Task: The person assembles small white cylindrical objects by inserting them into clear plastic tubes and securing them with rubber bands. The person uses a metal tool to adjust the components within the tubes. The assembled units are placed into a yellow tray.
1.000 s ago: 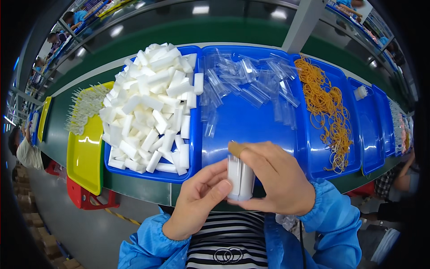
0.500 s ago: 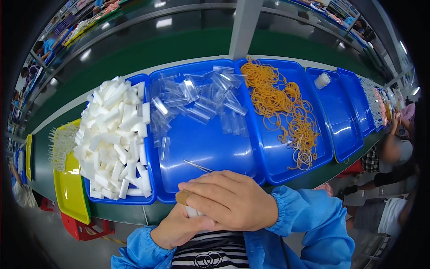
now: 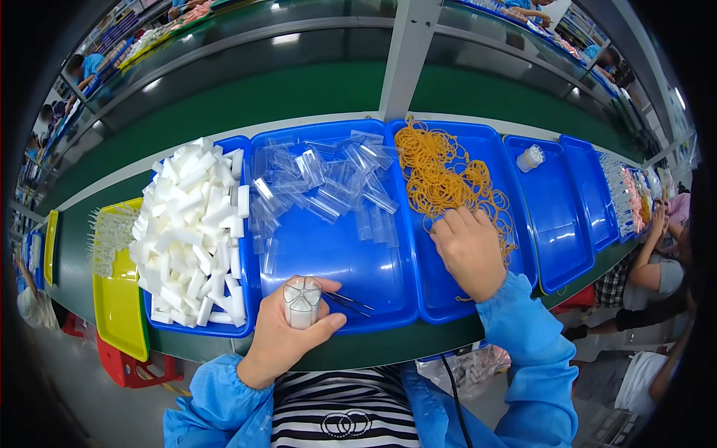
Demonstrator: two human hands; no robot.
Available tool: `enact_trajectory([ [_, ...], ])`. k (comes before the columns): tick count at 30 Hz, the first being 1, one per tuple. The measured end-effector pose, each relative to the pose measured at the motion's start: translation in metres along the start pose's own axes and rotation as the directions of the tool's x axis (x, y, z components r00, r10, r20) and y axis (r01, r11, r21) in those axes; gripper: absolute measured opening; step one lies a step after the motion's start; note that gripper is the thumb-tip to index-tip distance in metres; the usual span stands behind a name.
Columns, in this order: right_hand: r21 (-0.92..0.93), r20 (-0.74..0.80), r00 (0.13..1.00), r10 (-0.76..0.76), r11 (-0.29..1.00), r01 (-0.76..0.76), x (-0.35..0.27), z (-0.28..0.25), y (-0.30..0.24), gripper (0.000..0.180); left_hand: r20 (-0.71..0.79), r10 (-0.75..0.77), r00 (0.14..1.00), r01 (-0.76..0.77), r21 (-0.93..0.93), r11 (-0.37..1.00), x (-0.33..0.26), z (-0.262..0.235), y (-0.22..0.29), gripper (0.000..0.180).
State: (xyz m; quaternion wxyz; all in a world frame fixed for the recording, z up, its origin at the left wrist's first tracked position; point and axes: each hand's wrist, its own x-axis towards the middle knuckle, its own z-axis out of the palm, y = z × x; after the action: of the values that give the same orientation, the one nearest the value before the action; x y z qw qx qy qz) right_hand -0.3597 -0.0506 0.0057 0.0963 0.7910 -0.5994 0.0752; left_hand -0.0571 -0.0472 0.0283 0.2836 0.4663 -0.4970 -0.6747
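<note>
My left hand (image 3: 278,337) is wrapped round an upright bundle of white pieces in clear film (image 3: 302,305). The bundle's round top shows several wedge-shaped segments. My right hand (image 3: 472,255) is over the blue tray of tan rubber bands (image 3: 437,168), its fingers bent down together at the pile's near edge. Whatever those fingertips pinch is hidden beneath them. Beside my left hand, a pair of thin metal tweezers (image 3: 349,302) lies in the middle blue tray (image 3: 343,265), which also bears loose clear plastic sleeves (image 3: 321,183).
White foam-like blocks (image 3: 187,224) are heaped in a blue tray on the left, next to a yellow tray (image 3: 119,317) with clear spiky pieces (image 3: 112,239). Another white bundle (image 3: 531,158) stands in a blue tray (image 3: 560,235) on the right. Co-workers sit along the table at far right.
My hands were together round the white bundle and have parted. The left keeps the bundle, now upright; the right has moved right and forward to the rubber bands.
</note>
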Motion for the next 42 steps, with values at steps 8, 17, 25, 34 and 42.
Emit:
enact_trajectory([
  [8,0.893,0.113,0.947,0.3,0.388,-0.229,0.025,-0.05,-0.022,0.01,-0.201,0.268,0.942,-0.275,-0.008,0.961,0.013,0.011,-0.012,0.021],
  [17,0.561,0.142,0.977,-0.162,-0.8,-0.214,0.017,-0.054,-0.082,0.023,0.024,0.163,0.986,-0.151,-0.262,0.953,0.012,0.007,-0.003,0.018],
  [25,0.751,-0.051,0.883,-0.466,0.565,0.341,0.051,-0.056,-0.094,0.058,0.247,0.078,0.966,-0.13,0.204,0.97,0.002,-0.004,0.006,0.031],
  [34,0.968,0.05,0.859,-0.51,-0.188,-0.169,0.044,-0.073,-0.064,0.048,-0.241,0.143,0.96,-0.228,-0.375,0.899,-0.002,-0.032,0.006,0.015],
  [42,0.993,0.115,0.983,0.141,0.006,-0.117,0.066,-0.037,-0.1,0.081,0.102,0.742,0.663,-0.729,0.314,0.608,-0.011,-0.002,0.009,0.03],
])
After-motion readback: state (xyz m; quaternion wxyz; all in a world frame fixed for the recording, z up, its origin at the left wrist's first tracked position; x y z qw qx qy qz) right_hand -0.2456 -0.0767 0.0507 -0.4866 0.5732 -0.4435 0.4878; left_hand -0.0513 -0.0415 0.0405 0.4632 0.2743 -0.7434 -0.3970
